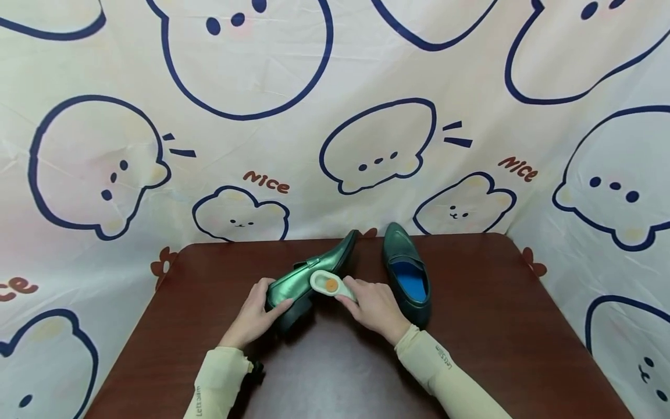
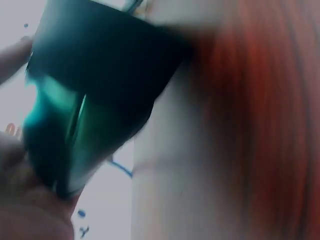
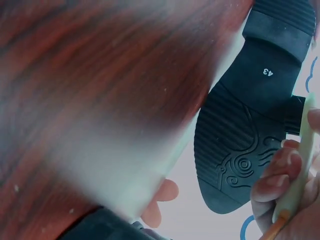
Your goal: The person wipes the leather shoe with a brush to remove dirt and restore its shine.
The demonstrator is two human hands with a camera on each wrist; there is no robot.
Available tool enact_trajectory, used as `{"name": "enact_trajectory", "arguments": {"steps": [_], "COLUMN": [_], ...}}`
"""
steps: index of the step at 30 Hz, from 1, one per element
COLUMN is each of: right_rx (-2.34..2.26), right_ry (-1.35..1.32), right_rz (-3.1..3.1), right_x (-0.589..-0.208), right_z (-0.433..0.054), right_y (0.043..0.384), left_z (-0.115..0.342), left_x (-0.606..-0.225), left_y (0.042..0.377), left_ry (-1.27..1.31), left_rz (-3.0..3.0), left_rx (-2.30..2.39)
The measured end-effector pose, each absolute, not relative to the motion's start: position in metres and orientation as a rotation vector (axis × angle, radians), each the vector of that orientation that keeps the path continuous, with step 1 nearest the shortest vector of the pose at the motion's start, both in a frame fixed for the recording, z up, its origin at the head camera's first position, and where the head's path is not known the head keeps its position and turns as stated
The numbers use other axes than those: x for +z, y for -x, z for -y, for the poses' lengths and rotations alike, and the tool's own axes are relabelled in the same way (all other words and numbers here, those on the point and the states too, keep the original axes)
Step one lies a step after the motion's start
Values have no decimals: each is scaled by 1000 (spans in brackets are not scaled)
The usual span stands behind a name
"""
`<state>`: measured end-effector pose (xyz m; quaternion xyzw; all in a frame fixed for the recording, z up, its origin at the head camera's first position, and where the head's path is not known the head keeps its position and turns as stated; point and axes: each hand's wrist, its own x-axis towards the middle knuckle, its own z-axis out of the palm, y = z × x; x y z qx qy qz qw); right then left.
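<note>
My left hand (image 1: 253,317) grips a shiny green loafer (image 1: 295,285) round its heel end. The loafer is turned on its side with its toe pointing away to the right; the right wrist view shows its black patterned sole (image 3: 240,140), marked 43. In my right hand (image 1: 378,308) is a pale green shoe brush (image 1: 320,281) with an orange spot, held by its handle. The brush's dark end (image 3: 295,115) is right at the loafer's side. The left wrist view is blurred, with the loafer's heel (image 2: 110,55) filling much of it.
A second green loafer (image 1: 405,273) with a blue insole stands upright on the brown table (image 1: 497,326), just right of my right hand. Behind the table hangs a pale cloth (image 1: 303,151) with blue-outlined cartoon figures, which also covers both sides.
</note>
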<state>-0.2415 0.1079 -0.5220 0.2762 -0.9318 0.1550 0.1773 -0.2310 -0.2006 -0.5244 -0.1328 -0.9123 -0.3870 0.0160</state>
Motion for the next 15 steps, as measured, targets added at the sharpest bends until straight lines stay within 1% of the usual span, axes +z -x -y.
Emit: {"name": "enact_trajectory", "arguments": {"steps": [4, 9, 15], "right_rx": [501, 541, 522], "right_ry": [-833, -916, -951], "right_rz": [2610, 2637, 2629], "right_x": [-516, -509, -519], "right_z": [-100, -80, -62], "right_y": [238, 230, 225], "left_z": [193, 190, 187], "left_x": [-522, -521, -524], "left_y": [232, 234, 233], "left_ry": [342, 340, 339], "left_rz": [2807, 2800, 2795], "left_rx": [-1225, -1237, -1244]}}
